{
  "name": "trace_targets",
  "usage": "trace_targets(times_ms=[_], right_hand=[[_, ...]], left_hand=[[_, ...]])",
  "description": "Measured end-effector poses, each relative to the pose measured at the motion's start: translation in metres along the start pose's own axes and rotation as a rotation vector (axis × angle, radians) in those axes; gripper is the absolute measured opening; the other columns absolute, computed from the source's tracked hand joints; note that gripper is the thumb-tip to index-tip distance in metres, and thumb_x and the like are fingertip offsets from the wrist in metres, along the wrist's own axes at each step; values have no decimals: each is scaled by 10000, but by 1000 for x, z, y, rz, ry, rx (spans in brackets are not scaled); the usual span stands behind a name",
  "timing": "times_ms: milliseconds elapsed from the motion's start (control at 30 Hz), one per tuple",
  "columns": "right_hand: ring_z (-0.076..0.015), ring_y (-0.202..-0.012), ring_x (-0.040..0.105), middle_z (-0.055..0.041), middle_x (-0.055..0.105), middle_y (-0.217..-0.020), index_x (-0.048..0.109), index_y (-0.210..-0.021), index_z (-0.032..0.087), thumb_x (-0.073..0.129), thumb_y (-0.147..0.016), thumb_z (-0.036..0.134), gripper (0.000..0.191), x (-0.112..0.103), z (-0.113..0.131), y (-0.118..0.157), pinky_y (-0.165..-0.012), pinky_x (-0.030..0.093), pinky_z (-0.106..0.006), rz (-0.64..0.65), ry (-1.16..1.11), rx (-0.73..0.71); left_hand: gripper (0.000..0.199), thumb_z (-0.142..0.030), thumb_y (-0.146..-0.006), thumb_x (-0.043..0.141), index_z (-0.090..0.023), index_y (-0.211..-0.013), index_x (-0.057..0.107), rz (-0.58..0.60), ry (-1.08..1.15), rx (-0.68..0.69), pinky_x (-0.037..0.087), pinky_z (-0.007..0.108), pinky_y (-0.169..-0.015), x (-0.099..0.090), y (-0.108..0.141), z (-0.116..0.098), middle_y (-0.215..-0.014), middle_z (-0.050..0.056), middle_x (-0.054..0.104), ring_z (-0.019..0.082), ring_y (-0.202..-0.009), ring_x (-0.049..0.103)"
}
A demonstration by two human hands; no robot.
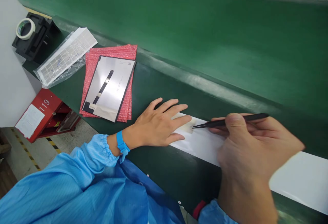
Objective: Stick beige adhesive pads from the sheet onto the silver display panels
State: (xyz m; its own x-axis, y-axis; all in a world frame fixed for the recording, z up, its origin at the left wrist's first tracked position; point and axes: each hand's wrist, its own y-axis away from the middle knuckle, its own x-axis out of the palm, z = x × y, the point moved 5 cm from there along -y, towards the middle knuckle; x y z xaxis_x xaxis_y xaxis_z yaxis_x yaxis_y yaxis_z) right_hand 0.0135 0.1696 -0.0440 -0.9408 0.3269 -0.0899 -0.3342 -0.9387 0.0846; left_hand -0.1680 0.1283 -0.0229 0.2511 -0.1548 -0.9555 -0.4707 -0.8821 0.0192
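in the head view, my right hand (248,145) is clamped on the black tweezers (217,123), held over the white strip (302,179). their long axis lies nearly sideways, tips pointing left at a pale patch (189,127) on the strip, back end rising slightly to the right; whether the tips pinch anything i can't tell. my left hand (160,125) is spread, fingers apart, over the strip's left end. the two hands are apart, the tweezer tips between them. the strip's long axis slants down rightward. beyond my left hand, a display panel (115,87) lies on pink bubble bags (128,109).
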Motion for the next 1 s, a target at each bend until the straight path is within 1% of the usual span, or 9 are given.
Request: trace_targets(times_ms=[167,300,433,500,600,667,767,867,1000], right_hand=[[-187,-608,618,-180,637,-841,644,-845,64,851,-665,494,510,5,2,2,-534,544,-210,8,37,22],[-173,-587,594,-179,629,-822,623,-841,61,871,-664,521,552,7,-3,0,-519,511,-207,25,-12,31],[-126,-592,553,-124,619,-805,593,-879,77,938,-589,641,723,5,-8,-3,-537,473,-187,14,-103,93],[-109,-580,524,-101,610,-789,554,-858,99,924,-546,714,783,7,-9,-5,-527,444,-183,46,-148,149],[-139,-597,543,-109,605,-787,528,-844,115,851,-592,800,798,10,-10,-14,-527,451,-215,85,-192,167],[-137,-602,539,-109,601,-787,527,-870,115,833,-606,816,809,8,-12,-21,-532,438,-211,75,-234,164],[-116,-602,516,-88,585,-769,509,-885,120,856,-583,804,825,-1,-16,-26,-536,417,-193,29,-301,164],[-126,-619,527,-82,576,-766,501,-877,123,878,-545,803,845,-16,-22,-30,-530,418,-197,-5,-353,173],[-132,-646,548,-75,584,-793,517,-897,120,890,-553,775,829,-45,-29,-37,-530,427,-196,-75,-397,154]], left_hand=[[528,-474,-994,651,-243,-1466,600,-4,1,-3,268,551,-1286,-1,0,0,-1636,79,492,317,-1555,370],[522,-470,-985,673,-243,-1450,607,-18,17,-9,271,555,-1285,3,0,4,-1631,86,498,319,-1550,380],[534,-484,-976,690,-251,-1450,604,-74,66,22,264,556,-1289,0,1,8,-1626,109,496,314,-1547,390],[533,-472,-962,715,-249,-1434,610,-80,87,20,267,563,-1289,-3,2,11,-1619,111,503,319,-1544,398],[509,-397,-950,737,-272,-1429,619,-102,92,-47,260,596,-1289,0,0,24,-1606,98,522,340,-1540,407],[487,-360,-956,726,-277,-1426,628,-134,95,-53,272,599,-1285,3,-3,31,-1590,87,545,343,-1532,421],[451,-320,-979,689,-269,-1423,629,-188,83,-44,306,582,-1270,7,-3,37,-1569,76,576,322,-1510,456],[402,-286,-1004,639,-268,-1406,637,-243,48,-56,340,571,-1246,11,-1,45,-1547,74,599,308,-1484,495],[333,-261,-1045,537,-253,-1349,674,-365,14,-53,406,538,-1200,11,1,51,-1475,80,653,282,-1399,583]])
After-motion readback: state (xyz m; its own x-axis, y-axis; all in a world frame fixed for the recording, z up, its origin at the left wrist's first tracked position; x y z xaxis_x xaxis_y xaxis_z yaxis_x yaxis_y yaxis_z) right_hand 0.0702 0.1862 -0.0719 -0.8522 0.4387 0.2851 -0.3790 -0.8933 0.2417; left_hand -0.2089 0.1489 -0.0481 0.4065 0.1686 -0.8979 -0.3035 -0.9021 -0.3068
